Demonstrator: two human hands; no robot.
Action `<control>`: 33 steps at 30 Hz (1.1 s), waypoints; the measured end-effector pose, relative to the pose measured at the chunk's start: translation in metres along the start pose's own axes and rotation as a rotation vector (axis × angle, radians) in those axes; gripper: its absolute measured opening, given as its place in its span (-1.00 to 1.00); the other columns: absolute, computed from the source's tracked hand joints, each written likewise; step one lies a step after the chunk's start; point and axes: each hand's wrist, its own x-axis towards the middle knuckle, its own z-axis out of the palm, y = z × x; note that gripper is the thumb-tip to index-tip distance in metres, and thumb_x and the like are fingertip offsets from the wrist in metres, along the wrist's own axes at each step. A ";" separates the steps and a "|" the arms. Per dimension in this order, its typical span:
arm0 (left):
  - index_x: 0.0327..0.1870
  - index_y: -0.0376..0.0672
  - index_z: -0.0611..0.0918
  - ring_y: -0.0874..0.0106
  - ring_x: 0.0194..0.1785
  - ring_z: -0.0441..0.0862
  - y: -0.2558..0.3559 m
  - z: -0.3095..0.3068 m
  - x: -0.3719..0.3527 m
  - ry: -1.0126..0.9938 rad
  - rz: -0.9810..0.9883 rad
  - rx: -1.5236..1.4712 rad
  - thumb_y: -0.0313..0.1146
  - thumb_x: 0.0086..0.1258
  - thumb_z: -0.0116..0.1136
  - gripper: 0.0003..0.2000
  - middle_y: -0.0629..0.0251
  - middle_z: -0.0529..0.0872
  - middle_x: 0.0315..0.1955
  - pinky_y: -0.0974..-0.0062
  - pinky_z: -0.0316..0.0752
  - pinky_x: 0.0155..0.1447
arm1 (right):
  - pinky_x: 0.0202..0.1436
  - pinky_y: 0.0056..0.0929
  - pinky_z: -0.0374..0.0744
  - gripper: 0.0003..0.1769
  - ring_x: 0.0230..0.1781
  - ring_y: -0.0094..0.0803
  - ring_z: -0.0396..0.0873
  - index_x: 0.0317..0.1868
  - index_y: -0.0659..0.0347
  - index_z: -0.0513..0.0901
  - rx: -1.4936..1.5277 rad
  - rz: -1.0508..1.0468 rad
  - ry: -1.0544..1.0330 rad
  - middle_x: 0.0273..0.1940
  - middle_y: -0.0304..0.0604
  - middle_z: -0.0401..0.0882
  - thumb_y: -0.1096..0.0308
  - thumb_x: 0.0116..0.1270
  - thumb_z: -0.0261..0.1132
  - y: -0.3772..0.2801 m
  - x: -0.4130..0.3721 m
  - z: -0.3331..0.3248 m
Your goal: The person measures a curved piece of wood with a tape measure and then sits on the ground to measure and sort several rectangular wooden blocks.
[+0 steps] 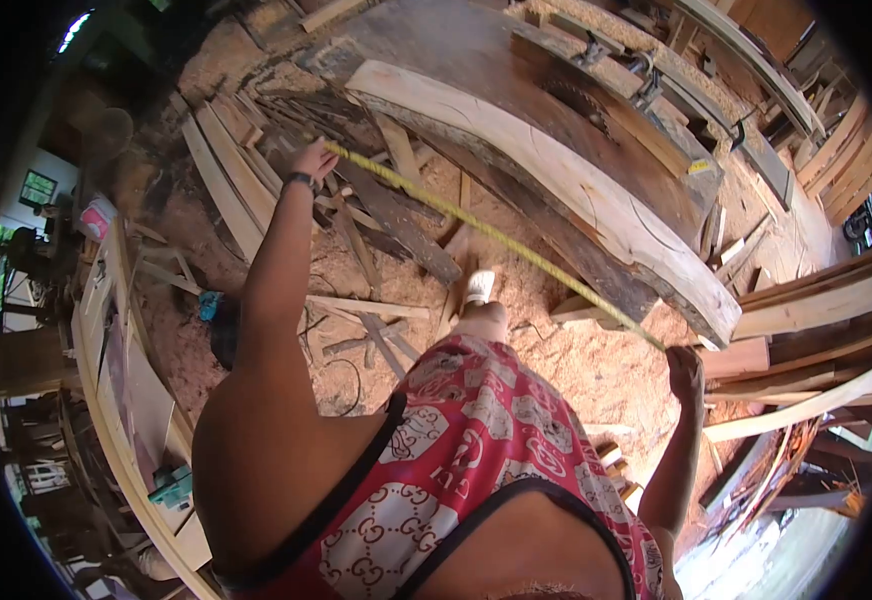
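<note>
Sawdust is lying thick over the floor (596, 370) of this woodshop, with scrap boards (376, 215) scattered across it and longer planks (806, 340) stacking up at the far side. Over on the bench (121, 400) a small pink tub (99, 216) is sitting, though I cannot tell what is in it. The person is stretching a yellow tape measure (496, 238) taut between both hands, and it is running just beside the pale cut edge of a big slab (556, 180) that is lying across the floor. The left hand (314, 160) is pinching one end of the tape with its fingers closed, a dark band showing at the wrist. The right hand (684, 368) is curling shut around the other end, near the slab's corner. A white shoe (479, 286) is standing on bare sawdust under the tape, with open floor lying between it and the slab.
</note>
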 end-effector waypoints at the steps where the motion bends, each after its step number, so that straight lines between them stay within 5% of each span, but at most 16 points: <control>1: 0.35 -0.36 0.40 0.18 0.05 0.65 -0.017 0.020 0.010 -0.006 -0.028 0.011 -0.30 0.57 0.14 -0.55 0.03 0.59 0.05 0.28 0.71 0.11 | -0.13 -0.11 0.53 -0.77 -0.21 0.04 0.64 -0.17 0.28 0.73 -0.013 0.010 -0.013 -0.27 0.09 0.67 0.29 0.39 0.25 -0.003 0.009 0.000; 5: 0.25 -0.34 0.43 0.20 0.13 0.59 -0.054 0.098 0.025 -0.187 -0.130 -0.041 -0.26 0.56 0.15 -0.60 0.05 0.57 0.08 0.28 0.66 0.22 | -0.11 -0.07 0.53 -0.72 -0.22 0.10 0.63 -0.16 0.27 0.73 -0.011 0.132 -0.040 -0.24 0.12 0.67 0.22 0.39 0.24 -0.033 0.050 0.006; 9: 0.18 -0.25 0.47 0.30 0.00 0.61 -0.083 0.163 0.091 -0.201 -0.192 -0.022 -0.27 0.55 0.14 -0.68 0.14 0.58 -0.06 0.28 0.68 0.10 | -0.07 -0.05 0.52 -0.69 -0.16 0.13 0.61 -0.17 0.30 0.72 -0.057 0.094 -0.033 -0.22 0.15 0.68 0.20 0.38 0.22 -0.016 0.109 0.033; 10: 0.08 -0.32 0.51 0.29 -0.16 0.66 -0.086 0.175 0.106 -0.170 -0.181 -0.054 -0.32 0.52 0.19 -0.72 0.10 0.62 -0.16 0.33 0.70 -0.11 | -0.07 -0.06 0.52 -0.70 -0.17 0.13 0.61 -0.17 0.30 0.73 -0.199 -0.145 0.014 -0.24 0.15 0.68 0.22 0.38 0.23 0.010 0.119 0.048; 11: -0.03 -0.38 0.54 0.28 -0.32 0.71 -0.088 0.185 0.124 -0.142 -0.171 -0.079 -0.37 0.48 0.24 -0.75 0.06 0.66 -0.26 0.39 0.72 -0.32 | -0.08 -0.05 0.52 -0.70 -0.19 0.12 0.61 -0.18 0.31 0.73 -0.137 0.028 -0.035 -0.25 0.15 0.68 0.23 0.38 0.23 -0.016 0.141 0.043; 12: -0.03 -0.38 0.54 0.28 -0.32 0.71 -0.086 0.191 0.135 -0.120 -0.174 -0.078 -0.37 0.48 0.24 -0.75 0.06 0.66 -0.26 0.39 0.72 -0.32 | -0.09 -0.05 0.53 -0.71 -0.20 0.11 0.62 -0.18 0.31 0.74 -0.082 0.210 -0.083 -0.27 0.14 0.68 0.24 0.38 0.23 -0.049 0.156 0.035; 14: -0.11 -0.42 0.60 0.24 -0.44 0.74 -0.063 0.207 0.145 -0.050 -0.136 0.045 -0.41 0.48 0.23 -0.80 0.00 0.71 -0.33 0.40 0.69 -0.44 | -0.11 -0.06 0.53 -0.71 -0.23 0.09 0.62 -0.19 0.32 0.74 -0.058 0.249 -0.057 -0.30 0.15 0.67 0.25 0.37 0.24 -0.071 0.187 0.042; 19: -0.17 -0.53 0.61 0.23 -0.43 0.79 -0.061 0.215 0.224 -0.079 -0.149 0.284 -0.41 0.47 0.22 -0.75 -0.01 0.76 -0.36 0.43 0.72 -0.42 | -0.14 -0.07 0.53 -0.73 -0.27 0.08 0.63 -0.19 0.30 0.75 -0.013 0.259 -0.079 -0.30 0.17 0.66 0.27 0.37 0.23 -0.100 0.252 0.062; 27: -0.32 -0.44 0.68 0.35 -0.46 0.77 -0.019 0.229 0.243 -0.017 -0.116 0.646 -0.35 0.41 0.29 -0.75 0.04 0.79 -0.47 0.44 0.68 -0.38 | -0.15 -0.11 0.54 -0.74 -0.27 0.05 0.65 -0.18 0.31 0.75 -0.013 0.298 -0.118 -0.31 0.14 0.67 0.28 0.38 0.24 -0.119 0.303 0.067; 33: -0.40 -0.41 0.70 0.35 -0.52 0.74 -0.023 0.220 0.236 -0.047 -0.021 0.624 -0.26 0.36 0.37 -0.69 0.10 0.78 -0.54 0.37 0.66 -0.36 | -0.13 -0.12 0.53 -0.74 -0.26 0.05 0.64 -0.16 0.35 0.74 0.015 0.364 -0.168 -0.28 0.14 0.68 0.30 0.38 0.25 -0.106 0.307 0.072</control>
